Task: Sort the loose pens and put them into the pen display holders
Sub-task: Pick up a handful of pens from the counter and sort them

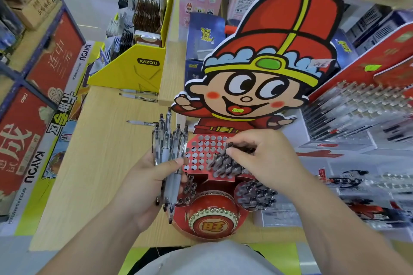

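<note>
The right hand's fingers (242, 139) and thumb are curled and pinch the top of a dark-topped pen (230, 145), held low over the hole grid of the red display holder (201, 152). The right hand (266, 158) hangs palm down above the holder, its forearm running in from the near right. The pinched pen stands among the standing pens (225, 166), a tight cluster of dark tops leaning in the grid's near right part; the holes to the left and far side are open.

The left hand (145, 183) lies palm up, just left of the holder, its fingers and thumb wrapped round a bundle of pens (167, 156). These pens have clear and pale grey barrels with dark clips. They fan out towards the far side, and their tips stick out past the near edge of the palm.

Lower pockets on the holder's near side carry more dark pens at the left and right, flanking a red drum (214, 221). A cartoon cutout (268, 62) rises behind the grid. One loose pen (140, 123) lies on the pale wooden worktop (93, 163) beyond the left hand, and two more lie farther off beside a yellow box (134, 69).
</note>
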`<state>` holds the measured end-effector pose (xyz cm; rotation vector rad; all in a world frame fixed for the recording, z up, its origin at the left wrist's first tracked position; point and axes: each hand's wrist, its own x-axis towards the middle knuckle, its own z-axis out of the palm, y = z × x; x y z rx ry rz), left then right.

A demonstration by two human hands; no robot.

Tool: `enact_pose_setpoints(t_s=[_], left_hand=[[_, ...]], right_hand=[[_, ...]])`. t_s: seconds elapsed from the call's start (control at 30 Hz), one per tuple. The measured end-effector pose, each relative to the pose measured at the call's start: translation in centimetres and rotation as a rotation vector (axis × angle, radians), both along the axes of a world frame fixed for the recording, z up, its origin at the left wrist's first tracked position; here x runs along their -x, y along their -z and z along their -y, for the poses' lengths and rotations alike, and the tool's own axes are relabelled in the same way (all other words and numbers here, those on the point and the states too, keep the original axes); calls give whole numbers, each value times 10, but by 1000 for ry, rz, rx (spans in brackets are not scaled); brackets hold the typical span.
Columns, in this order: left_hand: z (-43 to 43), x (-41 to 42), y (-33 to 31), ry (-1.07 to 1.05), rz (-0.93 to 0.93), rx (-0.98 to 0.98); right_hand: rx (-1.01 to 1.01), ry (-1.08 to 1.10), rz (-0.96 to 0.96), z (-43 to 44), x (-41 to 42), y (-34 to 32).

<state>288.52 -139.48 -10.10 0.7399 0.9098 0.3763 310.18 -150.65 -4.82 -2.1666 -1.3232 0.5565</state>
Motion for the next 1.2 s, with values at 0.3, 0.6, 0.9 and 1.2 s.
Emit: enact_pose_setpoints(t_s=[0.3,0.6,0.9,1.2], left_hand=[[3,4,-3,-7,12,5],[10,6,-11,23,17,-10],[15,11,-22,66,29,-24],[22,19,-32,143,68,-30]], right_hand=[[131,-56,109,-6,-1,0],[178,-71,170,-13,1,-9],[271,-167,264,-19,4,-23],[-1,11,-20,-12,31,-33]])
